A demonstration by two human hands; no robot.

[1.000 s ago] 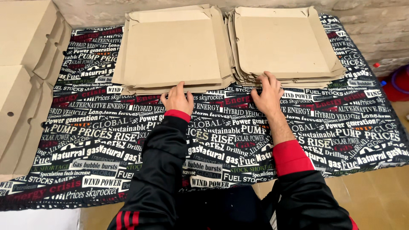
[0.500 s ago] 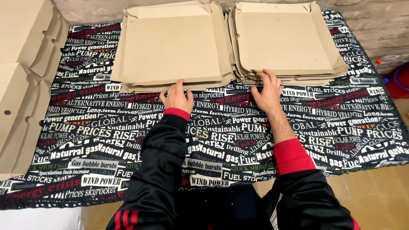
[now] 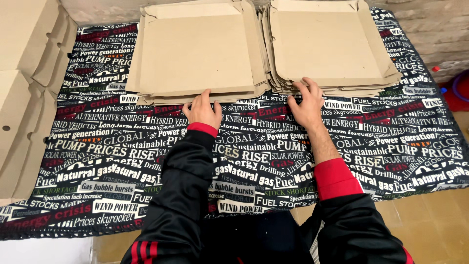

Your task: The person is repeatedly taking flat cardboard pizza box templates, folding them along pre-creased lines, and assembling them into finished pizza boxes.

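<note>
Both hands lie flat and open at the near edges of the cardboard, gripping nothing: the left hand has its fingertips against the near edge of the left stack, and the right hand has its spread fingers resting on the near edge of the right stack.

One table carries everything, covered by a single black cloth printed all over with white, red and green lettering.

Two stacks of flat, unfolded tan cardboard box blanks lie on the far half of the cloth, side by side and touching at the middle. How many sheets each stack holds cannot be counted, though several layered edges show at the near side.

At the far left, off the cloth's edge, stands a pile of folded cardboard boxes; at least two can be told apart, with small round holes in their sides.

Two black sleeves with red cuffs reach in from the near side.
</note>
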